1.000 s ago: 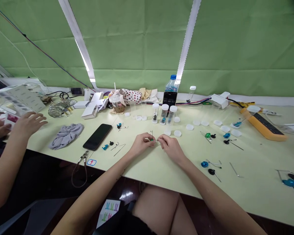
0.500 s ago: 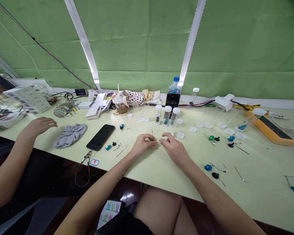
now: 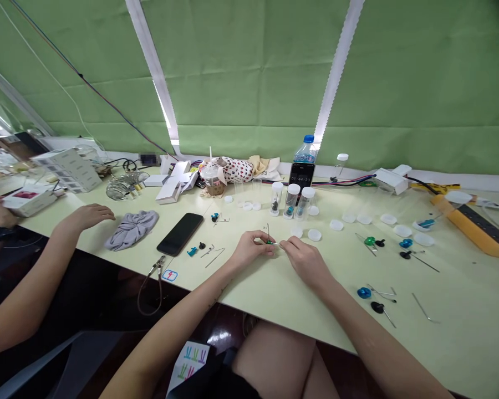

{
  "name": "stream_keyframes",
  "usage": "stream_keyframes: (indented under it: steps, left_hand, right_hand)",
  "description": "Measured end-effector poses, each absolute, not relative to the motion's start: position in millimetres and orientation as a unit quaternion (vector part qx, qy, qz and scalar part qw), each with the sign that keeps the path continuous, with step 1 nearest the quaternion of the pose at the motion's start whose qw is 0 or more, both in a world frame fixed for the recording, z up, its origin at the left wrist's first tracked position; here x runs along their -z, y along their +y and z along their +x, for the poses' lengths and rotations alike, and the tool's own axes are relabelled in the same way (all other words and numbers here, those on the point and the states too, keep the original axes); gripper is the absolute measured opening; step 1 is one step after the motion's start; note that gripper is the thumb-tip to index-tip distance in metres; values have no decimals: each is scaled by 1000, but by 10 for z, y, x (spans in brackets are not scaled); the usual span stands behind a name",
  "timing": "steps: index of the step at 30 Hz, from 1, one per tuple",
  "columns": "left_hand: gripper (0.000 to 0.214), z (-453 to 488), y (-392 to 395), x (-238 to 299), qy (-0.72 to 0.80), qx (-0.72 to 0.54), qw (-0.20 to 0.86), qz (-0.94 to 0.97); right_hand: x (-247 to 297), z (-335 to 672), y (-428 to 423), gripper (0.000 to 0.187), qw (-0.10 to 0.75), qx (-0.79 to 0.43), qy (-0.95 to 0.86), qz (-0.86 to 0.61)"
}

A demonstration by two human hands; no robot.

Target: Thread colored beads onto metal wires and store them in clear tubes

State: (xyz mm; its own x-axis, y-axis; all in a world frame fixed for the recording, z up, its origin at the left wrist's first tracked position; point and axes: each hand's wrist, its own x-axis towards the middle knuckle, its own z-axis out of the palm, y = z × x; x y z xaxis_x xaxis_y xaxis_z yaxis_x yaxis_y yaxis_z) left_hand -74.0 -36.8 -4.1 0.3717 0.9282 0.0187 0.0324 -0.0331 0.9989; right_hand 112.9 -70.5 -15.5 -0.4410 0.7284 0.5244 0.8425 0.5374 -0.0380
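Observation:
My left hand (image 3: 253, 249) pinches a small green part (image 3: 269, 241) from which a thin bent metal wire stands upright. My right hand (image 3: 306, 259) has its fingers closed on a thin metal rod (image 3: 276, 244) whose tip meets the green part. Its exact kind is too small to make out. Both hands are low over the pale table. Capped clear tubes (image 3: 293, 200) with small parts inside stand just beyond them, and loose white caps (image 3: 315, 235) lie nearby. Blue and black pieces with bent wires (image 3: 214, 217) lie to the left.
A black phone (image 3: 180, 234) and a grey cloth (image 3: 132, 230) lie on the left, beside a co-worker's hand (image 3: 93, 215). More blue parts (image 3: 363, 292) and wires are on the right. An orange power strip (image 3: 476, 227), a bottle (image 3: 306, 148) and a drink cup (image 3: 213, 180) stand farther back.
The view has turned slightly left, bringing another person's hand in at the far left. My right hand's raised fingers have curled down around the rod. My left hand keeps its hold.

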Motion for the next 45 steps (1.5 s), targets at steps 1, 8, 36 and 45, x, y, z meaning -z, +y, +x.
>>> stream_keyframes:
  steps: [1,8,36,45]
  left_hand:
    - [28,-740,-365,47,399,-394,566,604]
    - [25,-738,-356,74,400,-399,553,612]
    - [25,-736,-336,104,412,-403,517,633]
    - [22,-738,-339,145,406,-408,517,633]
  right_hand:
    - [161,1126,-699,27,254,107,-839,-468]
    - [121,1091,-694,27,287,25,-833,-473]
    - [34,1047,-695,23,352,-143,-782,-495]
    - [7,1036,-706,23,349,-143,-780,-500]
